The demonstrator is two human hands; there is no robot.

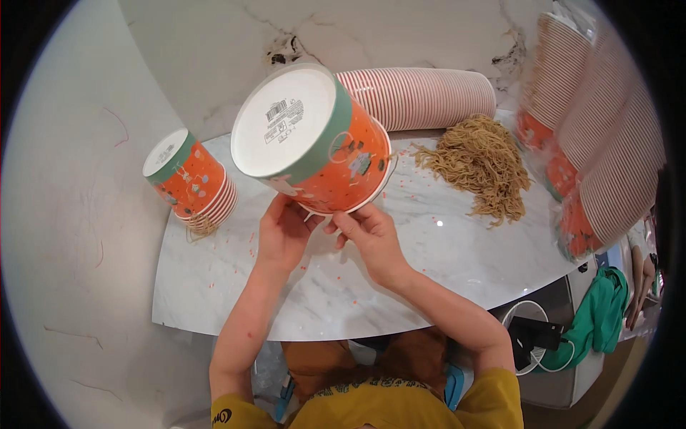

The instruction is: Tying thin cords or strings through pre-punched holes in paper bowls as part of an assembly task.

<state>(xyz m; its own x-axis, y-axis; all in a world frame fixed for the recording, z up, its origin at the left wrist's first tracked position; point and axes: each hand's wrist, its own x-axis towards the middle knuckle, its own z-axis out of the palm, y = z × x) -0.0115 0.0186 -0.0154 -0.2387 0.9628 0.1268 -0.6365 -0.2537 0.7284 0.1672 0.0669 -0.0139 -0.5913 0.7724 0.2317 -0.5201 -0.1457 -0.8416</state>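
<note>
Raised over the table is an orange paper bucket (pixel 336 168) with a green band, its white round base turned up toward me. My left hand (pixel 284 232) is closed on the lower rim, its fingertips partly hidden behind the bucket. My right hand (pixel 371 239) pinches the same rim just beside it, thumb on the near side. Around the rim hangs a thin pale cord, and I cannot make out whether the fingers also hold part of it. On the right of the table lies a loose pile of tan cords (pixel 482 164).
At the left stands a short upside-down stack of matching buckets (pixel 189 175) with tan cord at its rims. A long nested stack (pixel 421 99) lies along the wall. Plastic-wrapped stacks (pixel 607 164) crowd the right. Small orange bits dot the marble table (pixel 214 300). A white bin (pixel 525 312) stands below.
</note>
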